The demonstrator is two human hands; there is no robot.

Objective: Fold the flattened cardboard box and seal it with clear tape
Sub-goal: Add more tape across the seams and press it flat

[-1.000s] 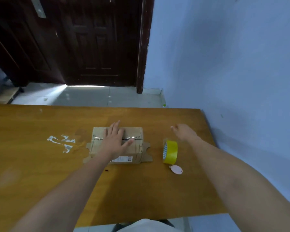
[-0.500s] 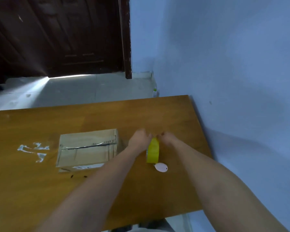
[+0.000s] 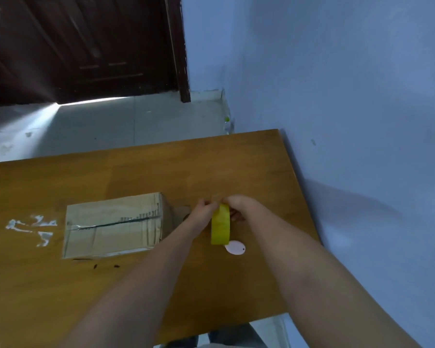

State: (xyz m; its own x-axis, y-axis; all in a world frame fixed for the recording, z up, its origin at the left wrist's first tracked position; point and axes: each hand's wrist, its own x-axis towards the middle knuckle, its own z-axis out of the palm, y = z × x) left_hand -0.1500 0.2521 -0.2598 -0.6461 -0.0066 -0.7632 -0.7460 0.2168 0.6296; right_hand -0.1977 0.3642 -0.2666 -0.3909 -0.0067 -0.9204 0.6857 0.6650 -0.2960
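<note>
Head view: both hands (image 3: 204,209) (image 3: 239,204) apparently grip tape roll (image 3: 220,226) beside box (image 3: 113,223)

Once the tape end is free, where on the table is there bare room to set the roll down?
Bare wood lies beyond the brown cardboard box up to the wooden table's far edge, and along the near edge left of the forearms. It is crowded around the yellow tape roll, held by the left hand and right hand, with the pink oval tag beside it.

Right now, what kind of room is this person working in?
Probably a plain room in a home or small workshop: a wooden table pushed against a bare blue wall, a tiled floor, and a dark wooden door beyond it.
</note>
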